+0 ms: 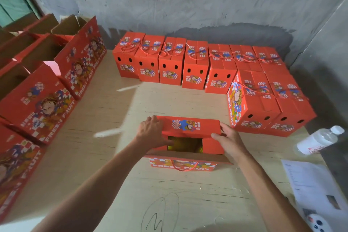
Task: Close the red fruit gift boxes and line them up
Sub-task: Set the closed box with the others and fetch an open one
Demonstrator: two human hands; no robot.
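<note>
Bare concrete walls back my pale plywood counter. My left hand and right hand press flat, fingers straight, on the half-closed red printed cardboard gift box near the counter's middle. It looks light but creasable, probably weighted by fruit; I'd hold its stiff corners.

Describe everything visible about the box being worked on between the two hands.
The red box stands upright on the pale wooden table, nearest the person. It looks like printed cardboard, with a cartoon graphic on its far flap and "FRESH FRUIT" on the near side, where a red cord handle hangs. The top is partly open, showing yellow contents. The left hand and right hand press the flaps down.
</note>
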